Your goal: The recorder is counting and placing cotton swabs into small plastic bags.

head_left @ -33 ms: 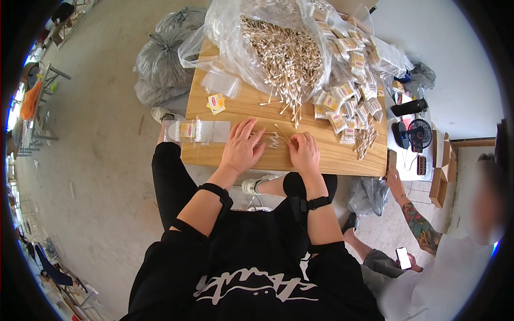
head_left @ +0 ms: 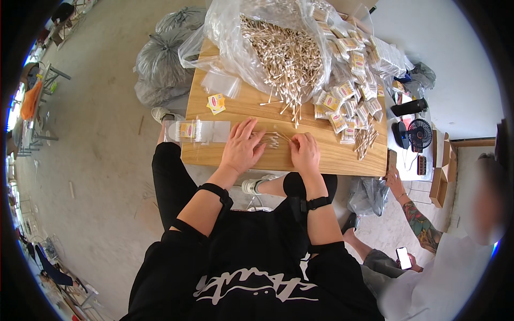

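Note:
A row of cotton swabs (head_left: 272, 140) lies side by side on the wooden table in front of me. My left hand (head_left: 243, 145) rests over the left part of this row, fingers stretched out and thumb apart. My right hand (head_left: 304, 151) is at the row's right end, fingertips pinched on a cotton swab (head_left: 284, 137) that slants up and left toward the others. Beside my left hand is a clear plastic sleeve (head_left: 214, 131), with a bundle of swabs and a yellow card (head_left: 187, 130) at its left end.
A large clear bag (head_left: 227, 37) spills loose swabs (head_left: 289, 64) at the back. Packed swab packets (head_left: 337, 107) pile up on the right, near a small loose heap (head_left: 365, 142). Yellow cards (head_left: 216, 104) lie at left. A co-worker's hand (head_left: 395, 184) touches the table's right corner.
The slanted swab in my right hand has tipped down, its far end now closer to the row. My left hand stays in place.

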Demonstrator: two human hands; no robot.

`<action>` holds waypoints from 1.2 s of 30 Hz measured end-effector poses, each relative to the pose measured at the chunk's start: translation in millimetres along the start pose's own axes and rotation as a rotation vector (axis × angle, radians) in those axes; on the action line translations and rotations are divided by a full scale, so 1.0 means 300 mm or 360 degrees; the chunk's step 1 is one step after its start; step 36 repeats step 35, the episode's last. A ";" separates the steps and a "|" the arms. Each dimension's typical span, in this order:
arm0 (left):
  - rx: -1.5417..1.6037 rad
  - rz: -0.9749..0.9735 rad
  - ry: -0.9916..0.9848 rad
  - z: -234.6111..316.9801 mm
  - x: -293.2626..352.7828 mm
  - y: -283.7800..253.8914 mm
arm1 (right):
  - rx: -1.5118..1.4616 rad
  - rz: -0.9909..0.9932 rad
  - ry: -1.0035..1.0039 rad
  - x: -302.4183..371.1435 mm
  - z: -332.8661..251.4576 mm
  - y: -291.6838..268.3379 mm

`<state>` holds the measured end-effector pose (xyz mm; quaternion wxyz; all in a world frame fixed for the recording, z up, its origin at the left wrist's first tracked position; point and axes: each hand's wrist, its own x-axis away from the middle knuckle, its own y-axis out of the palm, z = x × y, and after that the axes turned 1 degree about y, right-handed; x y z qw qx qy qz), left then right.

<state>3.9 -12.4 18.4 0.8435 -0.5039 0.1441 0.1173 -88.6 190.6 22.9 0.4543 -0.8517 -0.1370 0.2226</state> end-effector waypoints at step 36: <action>-0.0061 -0.0171 -0.0160 -0.047 -0.013 0.078 | -0.0120 -0.0561 0.0171 -0.130 -0.072 0.091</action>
